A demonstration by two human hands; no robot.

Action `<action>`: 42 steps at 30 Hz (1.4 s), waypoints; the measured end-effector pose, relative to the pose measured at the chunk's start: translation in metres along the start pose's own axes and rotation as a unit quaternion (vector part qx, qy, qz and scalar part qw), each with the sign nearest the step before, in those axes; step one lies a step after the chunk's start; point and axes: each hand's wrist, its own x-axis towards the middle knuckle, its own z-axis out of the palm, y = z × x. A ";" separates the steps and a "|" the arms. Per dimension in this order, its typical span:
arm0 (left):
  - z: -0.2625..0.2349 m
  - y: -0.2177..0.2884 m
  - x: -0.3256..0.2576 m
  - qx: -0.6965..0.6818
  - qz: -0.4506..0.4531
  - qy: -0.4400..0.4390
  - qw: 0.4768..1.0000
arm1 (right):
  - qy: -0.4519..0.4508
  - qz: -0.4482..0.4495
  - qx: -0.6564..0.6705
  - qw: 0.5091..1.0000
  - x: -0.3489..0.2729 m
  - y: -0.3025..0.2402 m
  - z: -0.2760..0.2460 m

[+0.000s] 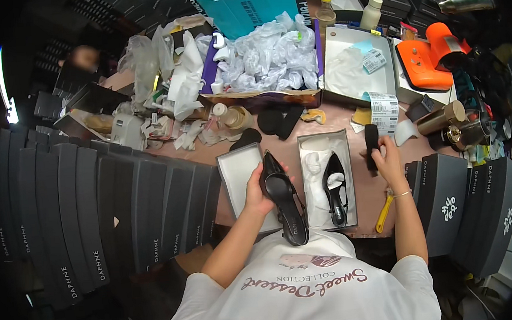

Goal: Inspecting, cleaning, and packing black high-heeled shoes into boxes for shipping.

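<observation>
My left hand (259, 191) is closed round a black pointed slingback shoe (281, 195), its insole facing up and its toe pointing away from me. Under that hand lies a shallow white box lid (238, 172) with grey edges. Just right of it, an open shoebox (350, 213) holds the matching black slingback (334, 193), with white tissue paper (314, 185) beside it and a white wad in the shoe. My right hand (386, 154) has its fingers closed on a black oblong thing (372, 142) at the table's right; its kind I cannot make out.
A purple-sided box (208, 73) full of crumpled white tissue wads stands at the back. Printed labels (384, 111), an orange device (426, 62) and jars (442, 118) crowd the right. A yellow-handled tool (384, 213) lies near. Dark shoeboxes (115, 207) line the left.
</observation>
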 end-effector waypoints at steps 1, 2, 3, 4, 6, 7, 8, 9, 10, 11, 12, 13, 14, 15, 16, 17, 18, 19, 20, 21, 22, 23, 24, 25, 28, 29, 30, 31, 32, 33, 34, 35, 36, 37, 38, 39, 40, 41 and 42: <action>-0.004 -0.001 0.000 0.007 0.004 0.007 1.000 | -0.062 0.070 0.112 0.989 -0.012 -0.035 -0.008; -0.005 -0.003 0.002 0.018 0.006 0.007 1.000 | -0.091 0.040 0.163 0.982 -0.026 -0.079 -0.013; -0.002 -0.006 0.003 0.034 0.010 0.012 0.999 | -0.117 0.008 0.210 0.971 -0.040 -0.120 -0.009; 0.002 -0.009 0.002 0.050 0.016 0.015 0.999 | -0.163 -0.014 0.247 0.955 -0.054 -0.142 0.004; 0.021 -0.011 -0.011 0.108 0.014 -0.016 0.994 | -0.172 -0.161 0.210 0.949 -0.072 -0.162 0.044; 0.020 -0.014 -0.012 0.159 0.042 0.013 0.986 | -0.159 -0.161 0.167 0.960 -0.074 -0.174 0.058; 0.020 -0.017 -0.014 0.158 0.037 0.015 0.987 | -0.126 -0.179 0.134 0.966 -0.068 -0.180 0.072; 0.020 -0.019 -0.019 0.159 0.027 0.018 0.987 | -0.092 -0.193 0.102 0.972 -0.064 -0.183 0.083; 0.010 -0.020 -0.022 0.170 0.044 0.017 0.984 | -0.095 -0.199 0.071 0.973 -0.070 -0.185 0.096; 0.001 -0.018 -0.023 0.180 0.063 0.014 0.982 | -0.096 -0.206 0.039 0.973 -0.077 -0.191 0.105; -0.007 -0.016 -0.022 0.190 0.081 0.011 0.978 | -0.098 -0.212 0.008 0.972 -0.081 -0.194 0.112; -0.013 -0.013 -0.019 0.198 0.086 0.004 0.976 | -0.101 -0.223 -0.017 0.969 -0.083 -0.196 0.115; -0.015 -0.013 -0.022 0.201 0.089 0.002 0.976 | -0.111 -0.232 -0.042 0.965 -0.087 -0.203 0.109; -0.016 -0.012 -0.025 0.204 0.091 -0.001 0.975 | -0.121 -0.240 -0.067 0.961 -0.091 -0.209 0.105; -0.016 -0.008 -0.028 0.207 0.103 -0.032 0.972 | -0.112 -0.245 -0.029 0.963 -0.096 -0.212 0.101; -0.019 -0.009 -0.030 0.197 0.093 -0.036 0.975 | -0.142 -0.248 -0.017 0.958 -0.103 -0.213 0.093; -0.020 -0.008 -0.031 0.190 0.086 -0.039 0.977 | -0.170 -0.252 -0.002 0.953 -0.106 -0.213 0.083; -0.021 -0.008 -0.032 0.183 0.079 -0.043 0.979 | -0.198 -0.256 0.014 0.946 -0.110 -0.210 0.076; -0.006 -0.010 -0.041 0.196 0.076 -0.046 0.976 | -0.200 -0.258 0.023 0.945 -0.118 -0.202 0.072; 0.005 -0.010 -0.046 0.208 0.067 -0.048 0.975 | -0.196 -0.243 0.025 0.950 -0.126 -0.203 0.065; 0.009 -0.007 -0.047 0.210 0.065 -0.074 0.973 | -0.193 -0.228 0.026 0.954 -0.133 -0.207 0.055; 0.013 -0.008 -0.046 0.211 0.060 -0.102 0.970 | -0.188 -0.210 0.025 0.959 -0.138 -0.207 0.046; 0.015 -0.010 -0.045 0.214 0.056 -0.110 0.969 | -0.122 -0.229 0.028 0.965 -0.138 -0.201 0.057; 0.017 -0.014 -0.043 0.217 0.052 -0.119 0.967 | -0.103 -0.228 0.012 0.968 -0.132 -0.201 0.064; 0.012 -0.013 -0.038 0.205 0.045 -0.105 0.972 | -0.057 -0.237 -0.003 0.970 -0.126 -0.209 0.075; 0.009 -0.010 -0.043 0.213 0.034 -0.106 0.971 | -0.102 -0.237 -0.010 0.966 -0.134 -0.211 0.068; 0.002 -0.009 -0.045 0.199 0.026 -0.085 0.976 | -0.149 -0.235 -0.018 0.960 -0.147 -0.210 0.051; -0.002 -0.008 -0.042 0.185 0.017 -0.065 0.981 | -0.195 -0.232 -0.025 0.953 -0.156 -0.204 0.038; 0.002 -0.010 -0.038 0.164 0.010 -0.053 0.985 | -0.250 -0.247 -0.067 0.934 -0.171 -0.197 0.028; 0.006 -0.013 -0.037 0.168 0.015 -0.060 0.984 | -0.234 -0.259 -0.058 0.935 -0.173 -0.192 0.028; 0.010 -0.014 -0.039 0.171 0.021 -0.067 0.983 | -0.218 -0.271 -0.050 0.936 -0.174 -0.189 0.027; 0.012 -0.015 -0.042 0.178 0.025 -0.071 0.981 | -0.202 -0.281 -0.037 0.938 -0.176 -0.188 0.027; -0.003 -0.018 -0.041 0.191 0.027 -0.070 0.979 | -0.208 -0.270 -0.037 0.940 -0.178 -0.188 0.027; -0.012 -0.028 -0.055 0.198 -0.013 -0.039 0.979 | -0.213 -0.258 -0.038 0.941 -0.181 -0.187 0.026; -0.010 -0.037 -0.077 0.206 -0.049 -0.008 0.977 | -0.218 -0.252 -0.036 0.942 -0.181 -0.187 0.027; -0.008 -0.044 -0.090 0.213 -0.085 0.023 0.973 | -0.222 -0.244 -0.036 0.943 -0.182 -0.187 0.027; -0.012 -0.047 -0.091 0.224 -0.098 -0.035 0.969 | -0.207 -0.242 -0.023 0.948 -0.179 -0.189 0.028; -0.008 -0.045 -0.094 0.201 -0.110 -0.023 0.973 | -0.195 -0.240 -0.009 0.951 -0.173 -0.193 0.028; 0.003 -0.041 -0.094 0.176 -0.122 -0.015 0.977 | -0.182 -0.237 0.000 0.954 -0.167 -0.196 0.029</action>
